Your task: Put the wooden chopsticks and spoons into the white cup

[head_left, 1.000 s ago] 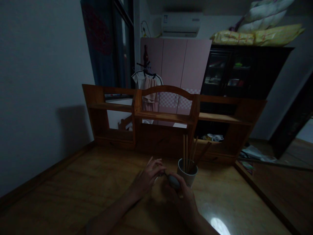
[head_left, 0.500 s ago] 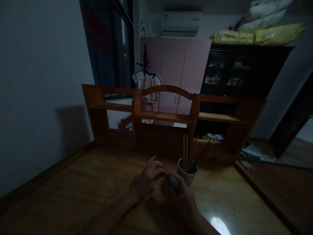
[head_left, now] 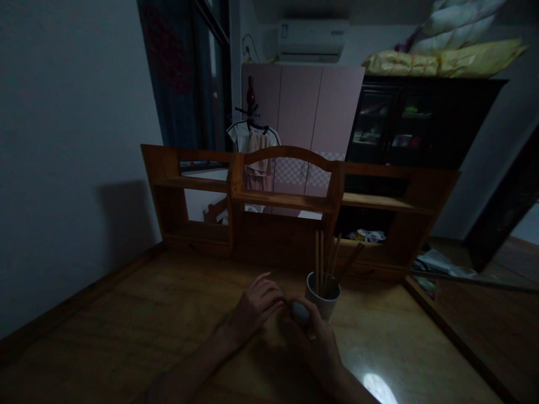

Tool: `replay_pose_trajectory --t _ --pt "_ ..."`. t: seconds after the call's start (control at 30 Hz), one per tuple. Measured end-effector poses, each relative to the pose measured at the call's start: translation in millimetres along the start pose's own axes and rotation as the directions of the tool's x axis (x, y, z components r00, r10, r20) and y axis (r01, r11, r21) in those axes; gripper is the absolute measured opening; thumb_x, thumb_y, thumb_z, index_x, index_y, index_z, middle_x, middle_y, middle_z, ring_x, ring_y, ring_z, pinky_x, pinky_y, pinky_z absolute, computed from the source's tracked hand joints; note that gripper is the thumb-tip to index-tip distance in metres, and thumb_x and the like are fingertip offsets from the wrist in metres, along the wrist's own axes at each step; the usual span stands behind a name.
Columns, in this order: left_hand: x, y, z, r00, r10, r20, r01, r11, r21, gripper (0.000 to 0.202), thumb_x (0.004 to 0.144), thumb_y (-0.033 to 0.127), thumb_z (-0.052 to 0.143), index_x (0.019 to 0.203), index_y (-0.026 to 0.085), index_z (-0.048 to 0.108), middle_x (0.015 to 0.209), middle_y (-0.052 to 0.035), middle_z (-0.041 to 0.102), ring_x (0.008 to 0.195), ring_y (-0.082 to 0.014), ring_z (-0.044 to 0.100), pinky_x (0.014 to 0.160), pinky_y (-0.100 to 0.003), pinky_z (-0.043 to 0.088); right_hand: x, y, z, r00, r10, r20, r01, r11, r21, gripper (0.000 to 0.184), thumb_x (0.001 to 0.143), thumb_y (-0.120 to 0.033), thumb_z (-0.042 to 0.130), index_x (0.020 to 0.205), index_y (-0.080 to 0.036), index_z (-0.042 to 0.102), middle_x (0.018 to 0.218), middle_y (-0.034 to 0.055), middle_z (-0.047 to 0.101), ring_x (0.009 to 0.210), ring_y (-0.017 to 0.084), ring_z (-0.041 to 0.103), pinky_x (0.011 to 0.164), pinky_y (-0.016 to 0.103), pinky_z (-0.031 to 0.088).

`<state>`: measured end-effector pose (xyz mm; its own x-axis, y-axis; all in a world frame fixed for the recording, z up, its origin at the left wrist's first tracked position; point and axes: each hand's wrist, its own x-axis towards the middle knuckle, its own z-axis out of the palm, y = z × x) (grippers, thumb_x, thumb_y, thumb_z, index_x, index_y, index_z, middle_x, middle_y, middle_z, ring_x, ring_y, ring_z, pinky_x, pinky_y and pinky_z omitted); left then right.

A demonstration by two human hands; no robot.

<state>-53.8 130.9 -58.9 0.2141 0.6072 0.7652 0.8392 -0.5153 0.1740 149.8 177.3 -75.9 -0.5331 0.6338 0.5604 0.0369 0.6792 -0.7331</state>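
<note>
Both of my hands meet over the middle of a wooden desk. My right hand is closed round a small grey rounded object; the dim light hides what it is. My left hand has its fingers curled and pinched against the left side of that same object. Just behind my right hand stands a pale cup holding several wooden chopsticks upright.
A low wooden shelf unit runs along the desk's back edge, with crumpled items in its right bay. A grey wall borders the left. Behind are pink wardrobes, hanging clothes and a dark cabinet. A light glare marks the desk at lower right.
My left hand's fingers have curled down and closed in on the grey object; its raised finger has lowered. My right hand has stayed put.
</note>
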Motion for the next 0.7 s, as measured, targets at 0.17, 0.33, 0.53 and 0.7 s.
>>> replay_pose_trajectory --t 0.17,0.33,0.53,0.7 --pt "-1 -1 2.2 0.999 -0.037 0.005 0.037 0.999 -0.021 0.012 0.094 0.025 0.056 0.103 0.022 0.063 0.095 -0.003 0.065 0.094 -0.0183 0.059 0.107 -0.05 0.039 -1 -1 -1 1.0 0.006 -0.006 -0.006 1.0 0.0 0.035 0.093 -0.026 0.059 0.128 -0.029 0.052 0.112 0.0011 0.064 0.095 0.021 0.063 0.084 0.028 0.052" --pt "-1 -4 3.5 0.998 -0.048 0.034 0.05 0.997 -0.053 0.013 0.095 0.023 0.053 0.103 0.021 0.064 0.097 -0.0036 0.064 0.096 -0.0179 0.058 0.108 -0.048 0.036 3 -5 -3 0.999 -0.024 0.049 0.023 0.999 0.029 0.039 0.093 -0.022 0.058 0.13 -0.03 0.052 0.121 0.0004 0.061 0.105 0.021 0.061 0.09 0.029 0.05" --pt "2 1 -6.0 0.991 -0.128 0.034 0.131 0.983 -0.132 0.036 0.098 0.047 0.04 0.108 0.021 0.062 0.103 -0.0058 0.063 0.103 -0.0207 0.056 0.111 -0.048 0.032 6 -18 -8 0.998 -0.064 0.013 0.064 0.998 0.004 0.036 0.091 -0.027 0.061 0.127 -0.026 0.056 0.118 0.0039 0.063 0.103 0.024 0.063 0.091 0.032 0.052" --pt "2 11 -15.4 0.921 -0.39 0.008 0.383 0.899 -0.214 0.038 0.103 0.036 0.027 0.111 0.023 0.062 0.118 -0.0074 0.06 0.123 -0.0231 0.045 0.109 -0.045 0.032 26 -57 -54 0.988 -0.104 -0.117 0.098 0.994 -0.057 0.038 0.089 -0.038 0.068 0.122 -0.023 0.058 0.107 0.007 0.066 0.083 0.023 0.066 0.072 0.029 0.057"
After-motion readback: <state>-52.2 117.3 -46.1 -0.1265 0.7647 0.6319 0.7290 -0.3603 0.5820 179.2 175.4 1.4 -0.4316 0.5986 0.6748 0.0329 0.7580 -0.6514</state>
